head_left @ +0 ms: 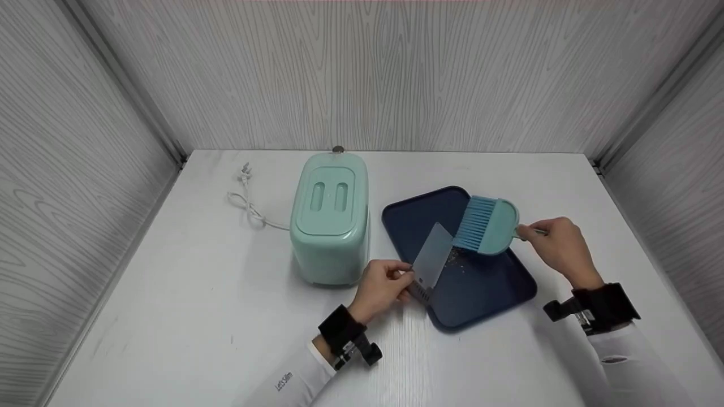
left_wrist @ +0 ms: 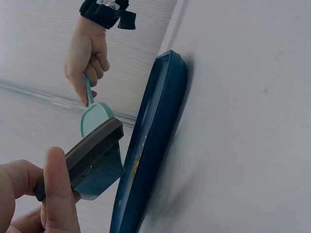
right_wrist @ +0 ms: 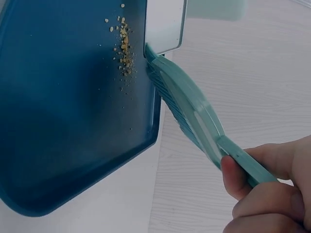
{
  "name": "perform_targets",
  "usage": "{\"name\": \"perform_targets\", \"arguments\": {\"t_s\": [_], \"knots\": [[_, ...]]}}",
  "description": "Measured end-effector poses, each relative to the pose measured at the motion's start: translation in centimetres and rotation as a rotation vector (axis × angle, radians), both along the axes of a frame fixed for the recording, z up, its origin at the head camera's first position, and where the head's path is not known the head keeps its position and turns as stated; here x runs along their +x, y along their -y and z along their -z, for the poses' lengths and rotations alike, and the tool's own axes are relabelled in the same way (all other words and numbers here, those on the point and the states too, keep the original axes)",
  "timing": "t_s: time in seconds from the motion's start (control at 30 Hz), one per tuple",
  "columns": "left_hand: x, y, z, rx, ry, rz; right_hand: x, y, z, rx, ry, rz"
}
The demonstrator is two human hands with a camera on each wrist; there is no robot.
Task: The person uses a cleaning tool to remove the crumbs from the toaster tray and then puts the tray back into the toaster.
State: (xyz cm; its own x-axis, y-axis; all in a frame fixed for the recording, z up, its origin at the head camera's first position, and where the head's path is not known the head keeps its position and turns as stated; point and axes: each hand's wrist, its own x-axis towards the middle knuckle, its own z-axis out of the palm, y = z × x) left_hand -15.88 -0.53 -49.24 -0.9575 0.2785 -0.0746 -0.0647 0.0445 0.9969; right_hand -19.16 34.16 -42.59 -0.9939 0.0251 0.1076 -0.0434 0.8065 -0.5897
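My left hand (head_left: pixel 384 285) pinches the dark grey edge of a flat, shiny crumb tray (head_left: pixel 432 254) between thumb and fingers. The crumb tray is tilted over a dark blue serving tray (head_left: pixel 481 294). From the right, my right hand (head_left: pixel 560 246) grips the thin handle of a mint-green brush (head_left: pixel 500 229) with blue bristles. Its bristle tips are right at the crumb tray's edge, as the right wrist view also shows. Below them, yellowish and brown crumbs (right_wrist: pixel 125 46) lie scattered on the serving tray.
A mint-green toaster (head_left: pixel 331 226) with a lid on top stands left of the serving tray. Its white cord (head_left: pixel 254 212) lies loosely looped on the white table (head_left: pixel 198 316). Pale wood-grain walls (head_left: pixel 362 73) rise at the back and on both sides.
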Motion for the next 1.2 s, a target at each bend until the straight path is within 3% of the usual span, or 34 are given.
{"name": "perform_targets", "arguments": {"t_s": [0.43,0.87,1.2], "knots": [[0.1,0.1,0.0,0.004,-0.043,0.017,0.5,-0.2,-0.8,-0.014,-0.039,0.002],[0.1,0.0,-0.1,-0.017,-0.035,-0.005,-0.1,2.4,-1.3,-0.034,-0.179,-0.014],[0.1,0.0,0.0,-0.01,-0.035,0.002,-0.3,3.0,-1.1,0.008,-0.217,-0.028]]}}
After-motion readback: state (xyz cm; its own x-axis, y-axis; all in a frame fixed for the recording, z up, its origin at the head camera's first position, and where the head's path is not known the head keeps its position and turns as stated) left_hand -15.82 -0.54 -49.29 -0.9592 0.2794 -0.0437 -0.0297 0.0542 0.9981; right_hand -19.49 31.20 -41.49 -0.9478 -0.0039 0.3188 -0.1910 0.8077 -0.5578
